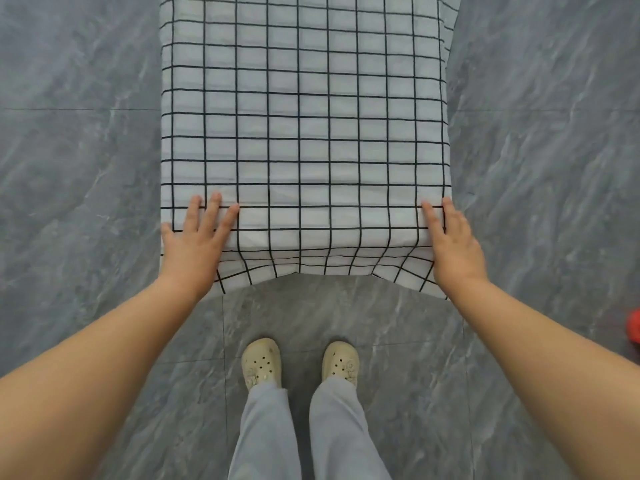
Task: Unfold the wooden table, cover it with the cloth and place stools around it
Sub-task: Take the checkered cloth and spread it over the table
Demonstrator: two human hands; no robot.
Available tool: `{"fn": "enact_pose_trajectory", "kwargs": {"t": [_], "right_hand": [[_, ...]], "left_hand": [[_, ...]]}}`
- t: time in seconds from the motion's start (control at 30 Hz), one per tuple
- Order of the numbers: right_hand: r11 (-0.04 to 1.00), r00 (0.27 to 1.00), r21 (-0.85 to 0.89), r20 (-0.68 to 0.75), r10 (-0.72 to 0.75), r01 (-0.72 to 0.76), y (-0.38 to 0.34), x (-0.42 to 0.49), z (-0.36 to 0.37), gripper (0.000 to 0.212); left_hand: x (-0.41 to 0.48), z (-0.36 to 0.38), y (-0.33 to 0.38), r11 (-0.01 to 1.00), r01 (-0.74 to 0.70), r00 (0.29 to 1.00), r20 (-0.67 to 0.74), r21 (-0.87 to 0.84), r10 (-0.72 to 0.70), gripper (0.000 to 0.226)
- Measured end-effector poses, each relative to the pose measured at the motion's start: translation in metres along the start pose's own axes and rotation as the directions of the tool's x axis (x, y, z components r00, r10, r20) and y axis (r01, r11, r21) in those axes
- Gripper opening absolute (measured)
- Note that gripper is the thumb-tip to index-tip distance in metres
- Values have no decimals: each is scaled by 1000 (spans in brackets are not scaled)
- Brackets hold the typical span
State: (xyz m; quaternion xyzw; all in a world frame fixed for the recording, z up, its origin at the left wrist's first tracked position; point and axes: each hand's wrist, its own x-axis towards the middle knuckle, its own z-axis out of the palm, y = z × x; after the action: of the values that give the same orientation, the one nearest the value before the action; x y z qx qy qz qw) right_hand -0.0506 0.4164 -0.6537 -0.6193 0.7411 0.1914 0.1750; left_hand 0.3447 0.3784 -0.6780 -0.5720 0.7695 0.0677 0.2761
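A white cloth with a black grid [304,126] lies spread over the table and hides its wooden top completely. The cloth's near hem hangs over the front edge, and it drapes down both sides. My left hand [194,240] rests flat on the near left corner, fingers spread. My right hand [453,244] lies flat on the near right corner, fingers together. Neither hand grips the fabric. No stool is in view.
Grey marbled floor tiles [76,168] surround the table on all sides. My feet in cream clogs [263,363] stand close to the front edge. Part of a red object [634,325] shows at the right border.
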Motion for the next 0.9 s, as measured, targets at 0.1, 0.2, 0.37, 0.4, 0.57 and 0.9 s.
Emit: {"fn": "enact_pose_trajectory", "kwargs": {"t": [0.1,0.2,0.37,0.4,0.57,0.9], "right_hand": [[996,996,36,19,-83,82,14,0,3,118],[990,992,65,-27,-120,122,21,2,10,119],[968,981,239,-193,-26,73,27,2,28,108],[959,975,280,-221,14,50,27,0,30,102],[929,986,369,-135,100,-44,38,-14,40,88],[860,983,483,5,186,-165,66,-33,75,63]], "left_hand": [[0,2,5,998,25,1000,-9,64,-25,122],[1,5,9,996,55,998,-13,70,-54,120],[-1,2,15,995,59,998,-30,-86,-61,107],[-2,-2,19,992,65,997,-44,-108,-70,106],[-2,-27,68,977,-165,976,-162,-133,143,98],[35,-71,173,937,-294,951,-154,-189,268,67]]}}
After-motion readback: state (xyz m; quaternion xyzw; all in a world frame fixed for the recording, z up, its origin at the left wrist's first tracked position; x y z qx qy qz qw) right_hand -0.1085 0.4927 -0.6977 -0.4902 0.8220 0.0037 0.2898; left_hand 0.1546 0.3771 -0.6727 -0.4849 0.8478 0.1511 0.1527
